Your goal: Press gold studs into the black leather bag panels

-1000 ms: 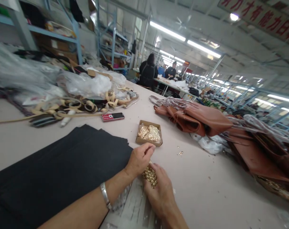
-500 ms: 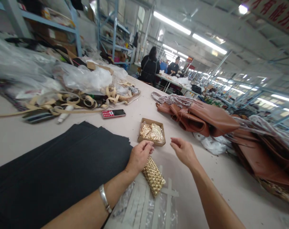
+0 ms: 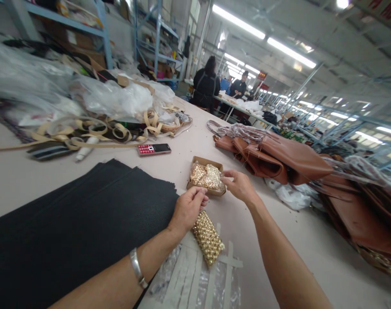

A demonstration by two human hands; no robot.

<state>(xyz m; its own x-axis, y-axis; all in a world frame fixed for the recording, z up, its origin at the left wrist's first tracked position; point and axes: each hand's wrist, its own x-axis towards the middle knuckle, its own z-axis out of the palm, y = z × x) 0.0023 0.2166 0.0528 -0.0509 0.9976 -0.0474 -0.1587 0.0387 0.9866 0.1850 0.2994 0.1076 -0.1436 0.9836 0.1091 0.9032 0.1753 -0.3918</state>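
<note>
A small cardboard box (image 3: 217,163) on the table holds clear bags of gold pieces (image 3: 211,177). My right hand (image 3: 239,184) is at the box's right side, fingertips by the bags, thumb and fingers a little apart. Just below the box's near edge, my left hand (image 3: 188,211) has its thumb and fingers pressed together; whatever is between them is too small to make out. A bag of gold beads (image 3: 208,240) lies right under my left hand, over a clear plastic sheet with pale tape strips (image 3: 211,283).
Black sheets (image 3: 86,223) lie at the left. A red phone (image 3: 154,149) lies behind them, near plastic bags (image 3: 118,101) and beige strips. Brown leather bags (image 3: 288,156) line the right side. Two people (image 3: 206,88) are at the back.
My right hand has moved left and forward to the box's right edge. My left hand stays nearly where it was, fingers still together. The view has shifted slightly.
</note>
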